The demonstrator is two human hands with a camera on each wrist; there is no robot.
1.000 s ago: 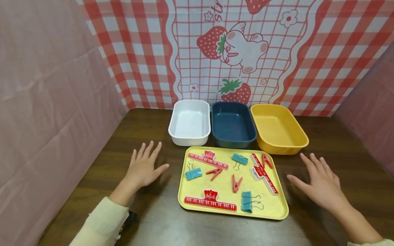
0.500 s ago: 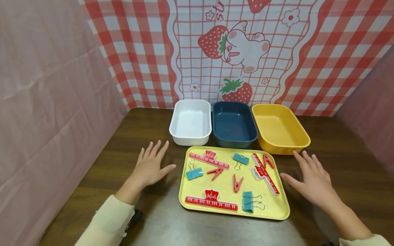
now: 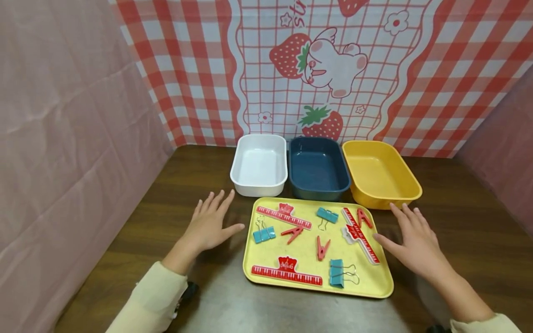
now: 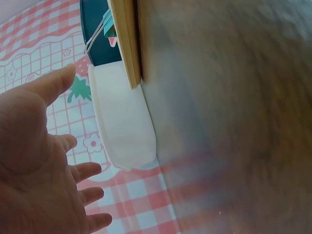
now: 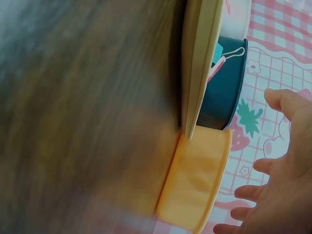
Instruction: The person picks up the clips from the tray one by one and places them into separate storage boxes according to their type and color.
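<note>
Spread and holding nothing, my left hand (image 3: 208, 226) hovers by the left edge of a yellow tray (image 3: 300, 250). My right hand (image 3: 418, 245) is spread too, its thumb at the tray's right edge and its fingertips near the yellow bin (image 3: 381, 175). On the tray lie three red piano-key clips, including a front one (image 3: 287, 275) and a slanted right one (image 3: 362, 240). Three teal binder clips are there, the largest (image 3: 336, 274) at front right. Three red clothespins lie among them, one (image 3: 322, 249) near the middle. Both wrist views show an empty palm.
Behind the tray a white bin (image 3: 259, 185), a dark blue bin (image 3: 318, 171) and the yellow bin stand side by side. A checked strawberry cloth (image 3: 200, 83) hangs at the back. Pink cloth (image 3: 83, 138) closes off the left side, and more hangs at the right.
Both hands have moved inward toward the tray, the left one rightward and the right one leftward. The clips, clothespins and bins lie as before; the view has shifted slightly.
</note>
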